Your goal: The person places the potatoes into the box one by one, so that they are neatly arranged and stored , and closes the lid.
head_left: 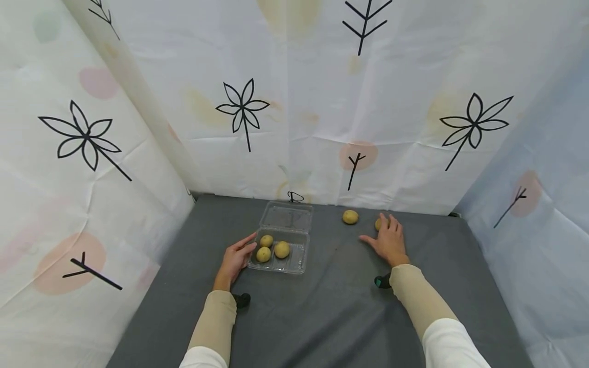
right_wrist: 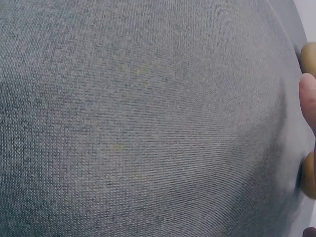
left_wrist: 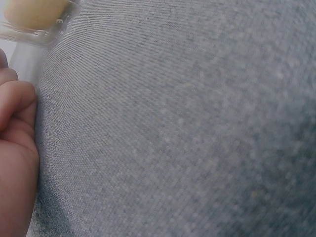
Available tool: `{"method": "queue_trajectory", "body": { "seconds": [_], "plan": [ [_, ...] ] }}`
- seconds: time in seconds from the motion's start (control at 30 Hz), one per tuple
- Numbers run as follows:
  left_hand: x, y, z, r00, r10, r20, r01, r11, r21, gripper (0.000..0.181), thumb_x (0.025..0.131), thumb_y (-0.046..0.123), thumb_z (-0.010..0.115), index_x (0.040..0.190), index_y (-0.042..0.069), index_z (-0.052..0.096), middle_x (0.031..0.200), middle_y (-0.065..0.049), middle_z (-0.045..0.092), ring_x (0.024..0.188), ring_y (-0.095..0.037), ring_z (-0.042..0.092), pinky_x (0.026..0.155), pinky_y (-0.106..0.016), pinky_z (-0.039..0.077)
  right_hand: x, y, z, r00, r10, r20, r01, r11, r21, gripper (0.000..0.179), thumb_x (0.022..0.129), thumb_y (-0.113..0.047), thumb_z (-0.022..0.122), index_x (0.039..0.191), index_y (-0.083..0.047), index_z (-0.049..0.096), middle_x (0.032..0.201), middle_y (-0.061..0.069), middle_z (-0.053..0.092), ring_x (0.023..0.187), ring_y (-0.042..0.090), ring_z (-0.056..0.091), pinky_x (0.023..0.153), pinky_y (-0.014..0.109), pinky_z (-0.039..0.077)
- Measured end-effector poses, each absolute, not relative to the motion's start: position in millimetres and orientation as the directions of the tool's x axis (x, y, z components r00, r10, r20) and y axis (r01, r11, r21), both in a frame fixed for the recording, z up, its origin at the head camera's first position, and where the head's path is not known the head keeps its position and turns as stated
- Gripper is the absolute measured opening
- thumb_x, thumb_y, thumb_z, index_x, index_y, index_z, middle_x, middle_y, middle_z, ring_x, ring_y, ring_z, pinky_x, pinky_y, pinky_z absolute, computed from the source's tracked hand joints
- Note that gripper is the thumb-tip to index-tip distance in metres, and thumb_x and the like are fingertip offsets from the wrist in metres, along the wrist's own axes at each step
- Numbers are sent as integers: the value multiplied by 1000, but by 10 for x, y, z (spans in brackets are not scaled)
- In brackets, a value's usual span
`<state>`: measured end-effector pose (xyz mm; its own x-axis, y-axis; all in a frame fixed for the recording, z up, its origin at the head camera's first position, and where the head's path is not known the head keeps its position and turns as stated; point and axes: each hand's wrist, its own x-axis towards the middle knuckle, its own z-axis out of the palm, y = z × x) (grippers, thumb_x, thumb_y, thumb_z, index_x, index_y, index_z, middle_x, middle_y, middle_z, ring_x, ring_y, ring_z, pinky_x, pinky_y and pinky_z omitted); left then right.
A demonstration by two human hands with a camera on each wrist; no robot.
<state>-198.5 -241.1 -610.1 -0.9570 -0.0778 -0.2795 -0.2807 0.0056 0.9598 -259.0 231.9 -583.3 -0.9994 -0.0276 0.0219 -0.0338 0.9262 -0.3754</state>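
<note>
"Starting with the far-right potato [head_left: 378,224], where is it found?"

"On the grey surface [head_left: 336,306], close to the hanging cloth [head_left: 317,168], and it is partly covered by the right hand [head_left: 390,242]. The fingers are spread, the thumb is held well out, and no grip is seen."

"What could be got wrong there?"

"If it were met off-centre by a fingertip, its round shape could let it be rolled back against the cloth. If the thumb were swept left, the loose potato [head_left: 350,217] nearby might be knocked as well."

"And at the container [head_left: 299,250]?"

"Three potatoes [head_left: 282,250] are seen in its base, and its clear lid [head_left: 286,217] is laid back. Its left edge is met by the left hand [head_left: 233,259]; whether the rim is pinched cannot be told. Thin by its look, the container could be tipped if that edge were pressed down, and its load spilled."
</note>
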Motion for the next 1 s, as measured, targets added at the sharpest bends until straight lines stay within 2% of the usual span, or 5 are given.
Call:
{"method": "queue_trajectory", "body": {
  "seconds": [0.23,0.43,0.67,1.0],
  "plan": [
    [-1976,-2407,-6102,-958,-66,-280,-281,1,960,42,97,32,71,138,31,65,57,10,41,43,-6,25,48,-24,29,-2557,2418,-5878,-1000,10,28,-3,899,-438,94,97,-41,70,159,6,17,156,40,21,138,60,27,112,69,29],
    [-1980,-2407,-6098,-959,-66,-276,-277,5,961,44,97,32,71,140,30,64,55,10,39,44,-6,25,47,-23,29,-2570,2447,-5873,-998,48,43,22,883,-468,85,100,-35,66,158,7,20,150,40,32,133,59,33,111,67,31],
    [-1983,-2423,-6110,-957,-68,-282,-283,-1,959,44,97,33,71,140,29,64,58,10,42,44,-6,26,48,-23,29,-2604,2426,-5869,-995,98,17,76,855,-513,76,104,-33,60,159,3,22,150,37,36,132,57,35,111,66,31],
    [-1986,-2431,-6107,-953,-55,-299,-300,18,954,45,97,35,71,141,32,62,58,10,40,45,-7,26,48,-23,30,-2606,2393,-5922,-979,194,57,134,834,-535,61,104,-25,60,153,2,35,144,34,48,125,53,45,108,62,35]
  ]
}}
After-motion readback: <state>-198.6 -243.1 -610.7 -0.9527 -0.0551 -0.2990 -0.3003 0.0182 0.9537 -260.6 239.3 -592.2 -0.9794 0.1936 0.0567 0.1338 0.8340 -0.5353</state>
